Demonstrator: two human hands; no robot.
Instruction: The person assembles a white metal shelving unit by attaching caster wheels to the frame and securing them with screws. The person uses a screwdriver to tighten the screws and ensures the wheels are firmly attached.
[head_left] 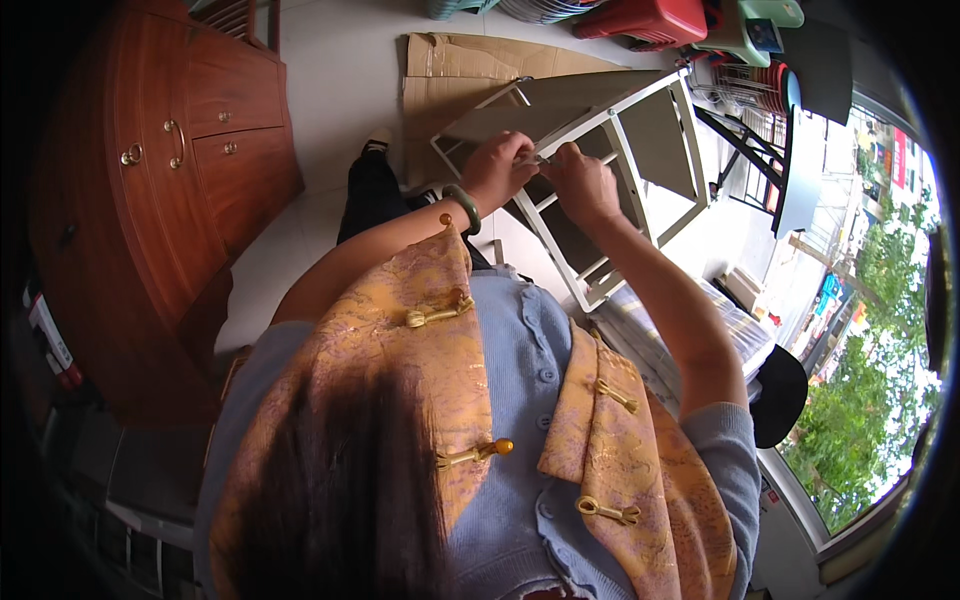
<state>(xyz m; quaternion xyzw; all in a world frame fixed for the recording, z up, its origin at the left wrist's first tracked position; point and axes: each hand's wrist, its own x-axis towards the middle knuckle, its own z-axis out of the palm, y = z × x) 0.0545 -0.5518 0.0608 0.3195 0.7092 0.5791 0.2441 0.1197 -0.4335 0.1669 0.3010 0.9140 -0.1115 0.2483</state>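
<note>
A white metal frame [617,112] with grey-brown panels [660,135], like a small cabinet or rack, stands tilted in front of me. At one of its corners my left hand [494,172] and my right hand [584,184] almost meet, both with fingers closed in a pinch. Between the fingertips is a small shiny piece, too small to name. Which hand holds it, or whether both do, is hidden by the fingers. A dark green bangle [463,210] circles my left wrist.
Flattened cardboard [440,58] lies on the pale tiled floor beyond the frame. A reddish wooden cabinet [240,90] with brass handles stands at the left. Stacked stools [650,22] and a folding table [785,175] are at the far right, near a large window. Plaid wrapped goods [665,325] lie under my right arm.
</note>
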